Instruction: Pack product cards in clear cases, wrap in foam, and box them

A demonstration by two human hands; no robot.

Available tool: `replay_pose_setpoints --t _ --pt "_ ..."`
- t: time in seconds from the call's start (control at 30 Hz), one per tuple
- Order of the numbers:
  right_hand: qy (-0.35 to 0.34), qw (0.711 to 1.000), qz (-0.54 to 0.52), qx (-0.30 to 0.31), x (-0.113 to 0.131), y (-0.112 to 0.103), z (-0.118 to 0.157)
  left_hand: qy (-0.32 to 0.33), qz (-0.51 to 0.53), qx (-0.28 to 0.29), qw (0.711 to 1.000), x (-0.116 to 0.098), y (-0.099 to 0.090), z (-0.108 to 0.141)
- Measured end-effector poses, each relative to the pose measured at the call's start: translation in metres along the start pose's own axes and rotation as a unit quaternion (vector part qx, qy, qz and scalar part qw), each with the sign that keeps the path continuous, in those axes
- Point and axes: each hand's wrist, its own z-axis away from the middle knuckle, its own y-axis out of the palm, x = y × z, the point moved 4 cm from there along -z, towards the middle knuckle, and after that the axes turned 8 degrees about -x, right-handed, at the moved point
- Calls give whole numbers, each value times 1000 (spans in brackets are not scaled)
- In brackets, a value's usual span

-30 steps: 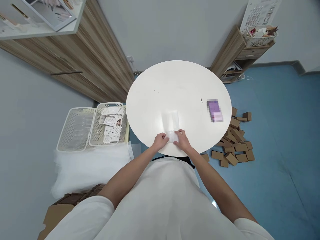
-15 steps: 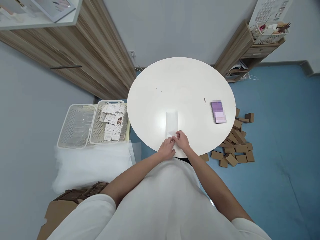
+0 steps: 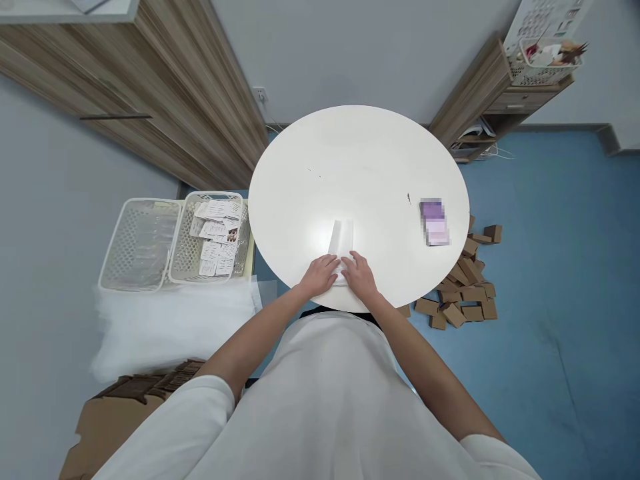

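A narrow strip of white, translucent foam sheet (image 3: 345, 232) lies on the white oval table (image 3: 360, 147), its far end flat and one long side creased over. Its near end is bunched or rolled between my hands. On the left side my left hand (image 3: 320, 275) has its fingers over the sheet and its thumb below, gripping that near end. My right hand (image 3: 359, 276) grips the opposite side, fingers bent and slightly apart. Whatever may be inside the rolled part is hidden.
A blurred purple stack (image 3: 434, 221) sits on the table's right. White baskets (image 3: 173, 270) stand at left, one with printed cards (image 3: 217, 230); foam sheets (image 3: 175, 327) and flat cardboard (image 3: 120, 420) lie nearer. Small brown boxes (image 3: 470, 293) cover floor at right.
My hands have moved apart to the two sides of the sheet's near end, from being close together there. The sheet is now creased along its length. The camera view has shifted slightly.
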Motion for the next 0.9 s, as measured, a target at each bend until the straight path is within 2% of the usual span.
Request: replay_pose_setpoints --t 0.2,0.3,0.37,0.43,0.53,0.67,0.73,0.8,0.9 --pt "-119 982 1 147 -12 -9 -4 23 11 67 997 7 -9 1" --pt "-149 967 1 208 -17 -13 -7 30 1 102 994 9 -11 -1" --pt "-138 968 -6 208 -18 -13 -11 18 -1 99 995 10 -10 -3" --pt "-117 976 -30 181 -17 -13 -11 2 14 75 997 9 -11 -2" --pt "-91 979 -88 162 -15 -14 -1 -22 76 46 996 2 -11 9" --pt "-59 965 -157 203 -14 -17 16 -87 158 52 982 -7 -10 32" --pt "-49 957 -175 225 -13 -19 17 -108 184 38 976 -10 -10 38" --pt "-22 951 -188 243 -13 -19 11 -134 213 16 968 -9 -10 37" --pt "58 937 -210 274 -18 -16 -3 -211 254 -2 944 2 -5 29"
